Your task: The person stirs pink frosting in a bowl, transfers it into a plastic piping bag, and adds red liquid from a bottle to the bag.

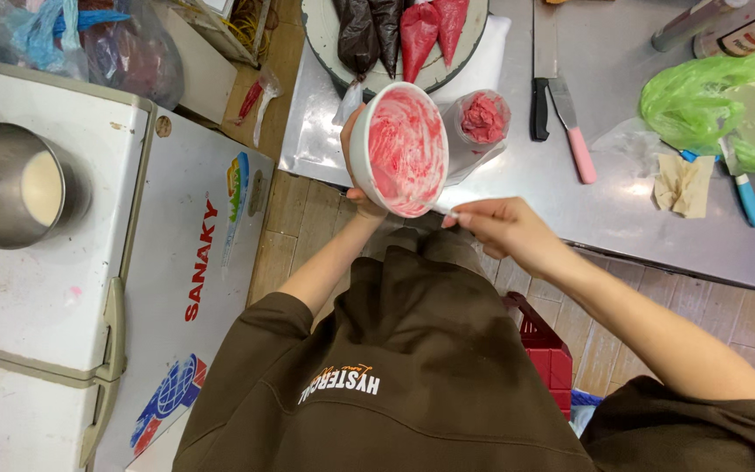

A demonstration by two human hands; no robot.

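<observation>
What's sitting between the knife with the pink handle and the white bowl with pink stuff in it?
In the head view, a clear piping bag filled with pink cream stands between the white bowl and the pink-handled knife, beside a black-handled knife.

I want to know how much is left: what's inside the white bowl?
The white bowl, held tilted by the left hand, shows only pink cream smeared over its walls. The right hand holds a thin utensil; its tip is unclear.

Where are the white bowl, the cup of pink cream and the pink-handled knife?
white bowl (399,144), head view, pink-smeared inside wall
cup of pink cream (482,118), head view, top of the cream
pink-handled knife (580,153), head view, middle of the handle
</observation>
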